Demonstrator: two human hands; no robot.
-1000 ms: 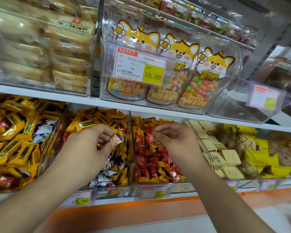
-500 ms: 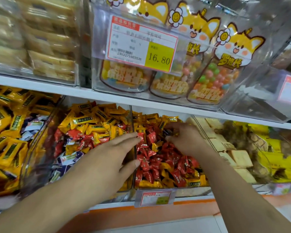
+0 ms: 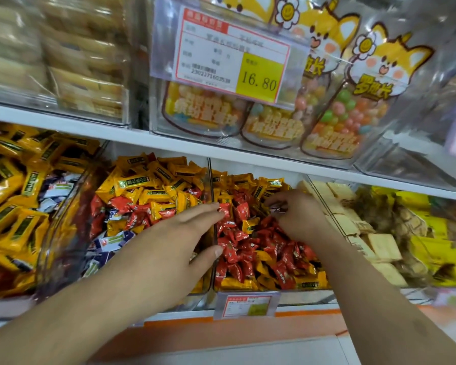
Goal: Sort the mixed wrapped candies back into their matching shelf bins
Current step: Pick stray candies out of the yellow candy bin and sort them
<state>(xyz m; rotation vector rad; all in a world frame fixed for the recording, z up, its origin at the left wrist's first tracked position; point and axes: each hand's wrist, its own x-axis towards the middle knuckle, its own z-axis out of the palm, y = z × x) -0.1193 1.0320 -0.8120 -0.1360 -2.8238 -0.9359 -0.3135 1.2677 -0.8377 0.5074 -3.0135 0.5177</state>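
Note:
Two clear bins sit side by side on the lower shelf. The middle bin [image 3: 63, 248] holds yellow, red and white-blue wrapped candies mixed together. The bin to its right [image 3: 271, 288] holds mostly red candies [image 3: 248, 248] with some yellow ones. My left hand [image 3: 179, 238] reaches flat across the divider between them, fingers straight, fingertips touching the red candies. My right hand [image 3: 298, 214] is in the right bin with its fingers curled, pinching a dark, shiny wrapped candy [image 3: 278, 208] at the fingertips.
A far-left bin [image 3: 13, 196] holds mostly yellow wrappers. Pale biscuit packs [image 3: 379, 243] and yellow packets fill the bins to the right. The upper shelf carries fox-printed bags of coloured sweets [image 3: 337, 127] behind a 16.80 price tag [image 3: 232, 61]. A small price label [image 3: 245, 306] hangs under the right bin.
My left hand has let go of a small wrapped candy and stretched flat toward the red-candy bin. My right hand has stayed in that bin, and the view has moved closer.

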